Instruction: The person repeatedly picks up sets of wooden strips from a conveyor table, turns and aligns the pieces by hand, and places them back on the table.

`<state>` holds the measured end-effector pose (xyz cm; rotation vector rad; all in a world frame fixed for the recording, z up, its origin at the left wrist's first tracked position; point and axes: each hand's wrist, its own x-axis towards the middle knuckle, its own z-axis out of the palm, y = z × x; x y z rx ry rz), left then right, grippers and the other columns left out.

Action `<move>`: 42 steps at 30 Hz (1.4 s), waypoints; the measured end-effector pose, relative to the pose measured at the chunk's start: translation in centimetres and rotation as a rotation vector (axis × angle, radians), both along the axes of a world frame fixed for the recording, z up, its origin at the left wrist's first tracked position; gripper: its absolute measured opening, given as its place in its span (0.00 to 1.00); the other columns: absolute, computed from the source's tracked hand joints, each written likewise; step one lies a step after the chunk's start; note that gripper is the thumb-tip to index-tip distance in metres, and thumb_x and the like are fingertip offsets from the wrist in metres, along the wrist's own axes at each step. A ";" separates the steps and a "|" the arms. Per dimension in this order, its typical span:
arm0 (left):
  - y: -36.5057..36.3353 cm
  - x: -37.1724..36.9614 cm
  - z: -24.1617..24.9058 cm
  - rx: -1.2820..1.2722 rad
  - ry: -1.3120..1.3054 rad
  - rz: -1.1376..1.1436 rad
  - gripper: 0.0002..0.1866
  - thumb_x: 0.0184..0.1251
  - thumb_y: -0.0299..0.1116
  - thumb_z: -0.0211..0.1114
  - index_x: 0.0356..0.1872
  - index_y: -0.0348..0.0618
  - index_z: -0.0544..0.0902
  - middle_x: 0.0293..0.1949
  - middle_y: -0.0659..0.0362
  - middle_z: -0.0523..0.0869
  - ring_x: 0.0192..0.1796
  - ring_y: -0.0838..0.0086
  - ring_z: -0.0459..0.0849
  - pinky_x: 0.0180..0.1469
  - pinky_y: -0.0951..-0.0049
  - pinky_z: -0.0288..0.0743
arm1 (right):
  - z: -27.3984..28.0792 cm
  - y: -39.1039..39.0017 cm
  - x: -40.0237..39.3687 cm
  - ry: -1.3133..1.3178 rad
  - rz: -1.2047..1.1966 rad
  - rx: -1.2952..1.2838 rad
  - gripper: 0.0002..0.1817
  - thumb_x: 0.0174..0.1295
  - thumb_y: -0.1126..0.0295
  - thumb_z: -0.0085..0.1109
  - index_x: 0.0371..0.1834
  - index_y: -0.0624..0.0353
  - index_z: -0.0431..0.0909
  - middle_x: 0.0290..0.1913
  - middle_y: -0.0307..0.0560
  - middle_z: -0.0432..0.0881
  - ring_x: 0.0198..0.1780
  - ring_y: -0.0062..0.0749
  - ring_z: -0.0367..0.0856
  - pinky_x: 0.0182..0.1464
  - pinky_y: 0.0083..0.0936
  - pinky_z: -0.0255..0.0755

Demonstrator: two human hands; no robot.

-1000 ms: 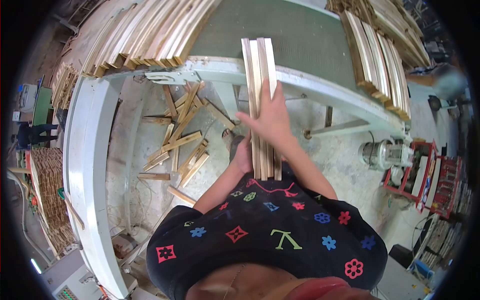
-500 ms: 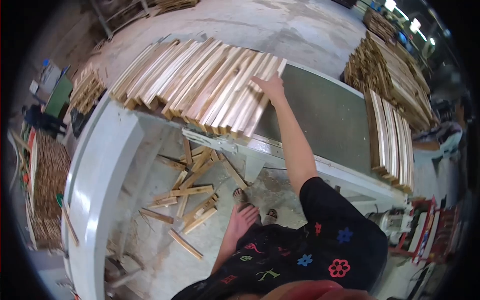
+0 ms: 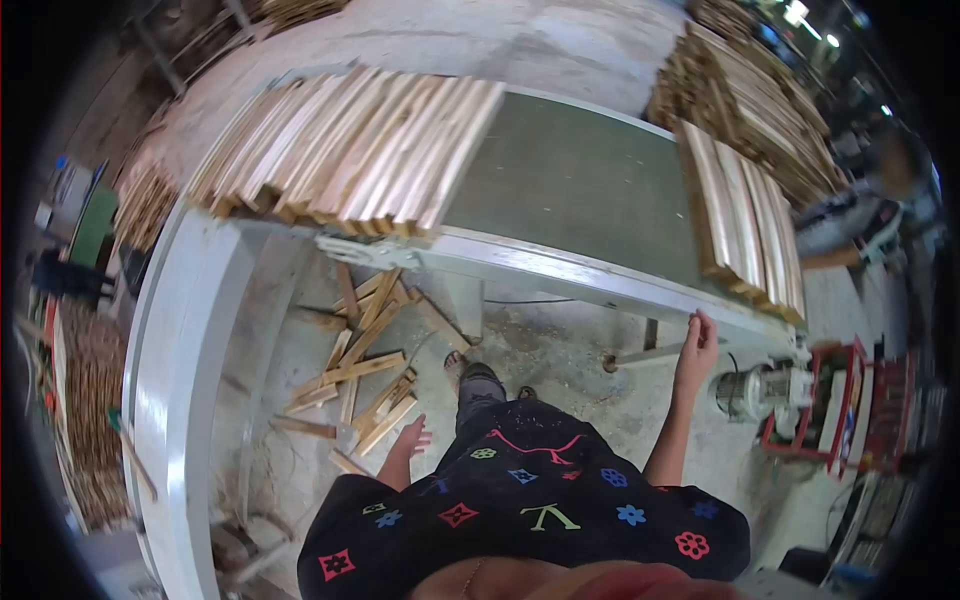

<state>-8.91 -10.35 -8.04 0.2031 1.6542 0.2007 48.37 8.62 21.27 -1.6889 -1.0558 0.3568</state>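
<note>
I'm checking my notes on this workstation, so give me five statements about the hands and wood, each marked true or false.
1. The left row has more strips than the right row. True.
2. The strips in the left row are stacked crosswise. False: they lie side by side.
3. Loose pieces lie on the floor, some crossing others. True.
4. The right hand is nearer the right row than the left row. True.
5. The left hand grips a strip. False: it is open and holds no wood.
</note>
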 end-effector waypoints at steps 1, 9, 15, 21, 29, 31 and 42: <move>1.9 1.2 0.4 0.077 -0.008 0.020 0.44 0.69 0.69 0.52 0.74 0.44 0.65 0.60 0.55 0.84 0.58 0.61 0.82 0.60 0.49 0.70 | 0.1 -1.1 0.8 -0.041 -0.038 -0.014 0.20 0.71 0.64 0.61 0.62 0.62 0.79 0.55 0.50 0.85 0.57 0.33 0.82 0.59 0.30 0.73; 13.9 10.4 6.4 0.362 -0.173 -0.306 0.38 0.72 0.67 0.51 0.72 0.50 0.69 0.57 0.60 0.85 0.55 0.71 0.83 0.56 0.62 0.72 | 3.3 6.5 3.8 -0.379 -0.456 -0.118 0.57 0.49 0.34 0.72 0.71 0.70 0.65 0.58 0.69 0.80 0.61 0.62 0.78 0.63 0.47 0.70; 10.7 10.3 5.5 0.393 -0.272 -0.188 0.36 0.74 0.64 0.52 0.71 0.47 0.70 0.57 0.57 0.85 0.55 0.73 0.83 0.56 0.69 0.72 | 0.7 11.5 2.8 -0.360 -0.682 -0.152 0.59 0.47 0.37 0.73 0.75 0.62 0.57 0.66 0.64 0.71 0.68 0.58 0.65 0.72 0.54 0.51; 3.9 6.7 2.8 0.380 -0.193 0.025 0.37 0.76 0.63 0.51 0.73 0.44 0.67 0.58 0.53 0.84 0.57 0.65 0.82 0.60 0.65 0.72 | 1.7 11.1 -2.2 -0.359 -0.537 -0.203 0.50 0.48 0.38 0.71 0.69 0.59 0.66 0.61 0.60 0.75 0.63 0.53 0.69 0.67 0.52 0.52; -2.2 4.5 3.0 0.213 -0.145 0.048 0.41 0.76 0.61 0.51 0.76 0.36 0.60 0.61 0.45 0.80 0.61 0.60 0.79 0.66 0.60 0.71 | 9.1 15.9 -1.1 -0.423 -0.183 -0.515 0.59 0.50 0.25 0.60 0.73 0.64 0.64 0.65 0.65 0.73 0.71 0.58 0.66 0.69 0.61 0.57; -3.1 5.6 4.6 0.172 -0.137 0.072 0.41 0.76 0.61 0.50 0.76 0.37 0.61 0.62 0.46 0.80 0.62 0.60 0.79 0.66 0.60 0.71 | 8.2 19.9 -0.3 -0.495 -0.125 -0.662 0.64 0.48 0.22 0.59 0.79 0.59 0.55 0.75 0.69 0.60 0.77 0.65 0.55 0.68 0.68 0.56; -3.4 7.8 5.6 0.096 -0.190 0.003 0.39 0.76 0.62 0.49 0.76 0.42 0.62 0.62 0.49 0.81 0.61 0.61 0.80 0.62 0.59 0.71 | 9.3 20.7 -3.8 -0.732 -0.038 -0.767 0.66 0.48 0.30 0.65 0.85 0.49 0.42 0.81 0.69 0.48 0.80 0.72 0.46 0.70 0.73 0.50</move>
